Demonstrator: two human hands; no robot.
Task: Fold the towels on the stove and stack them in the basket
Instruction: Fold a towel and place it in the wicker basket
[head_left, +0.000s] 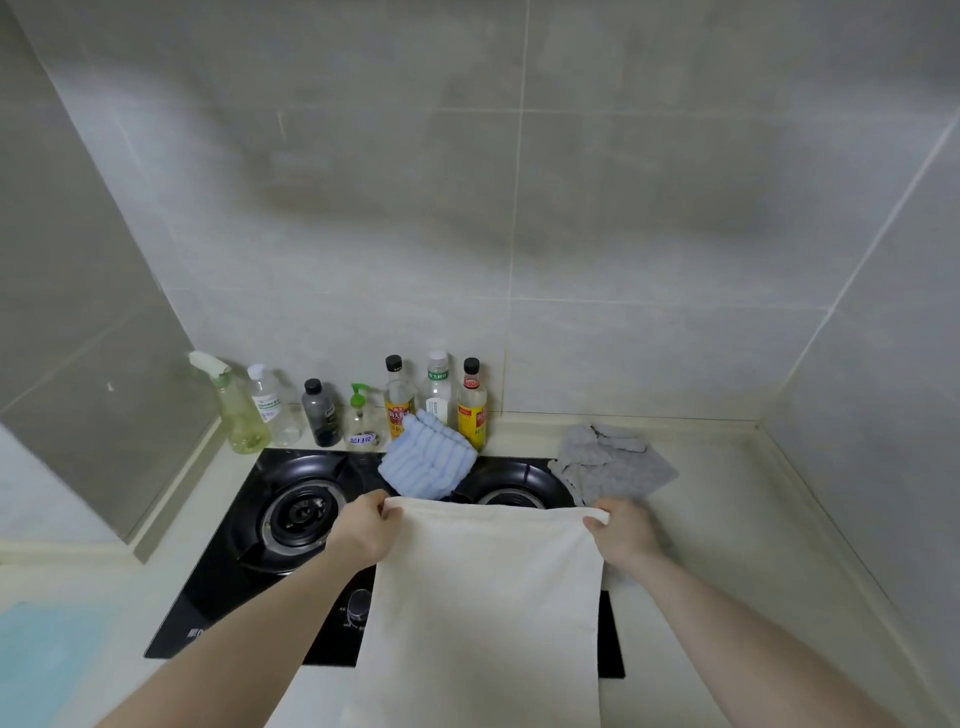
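While your left hand (363, 530) and right hand (621, 530) each pinch a top corner, the cream towel (483, 613) hangs above the black stove (249, 571) | blue striped towel (428, 457) bunched between burners | grey towel (610, 462) crumpled at the stove's right edge | bottles (400, 400) along wall.
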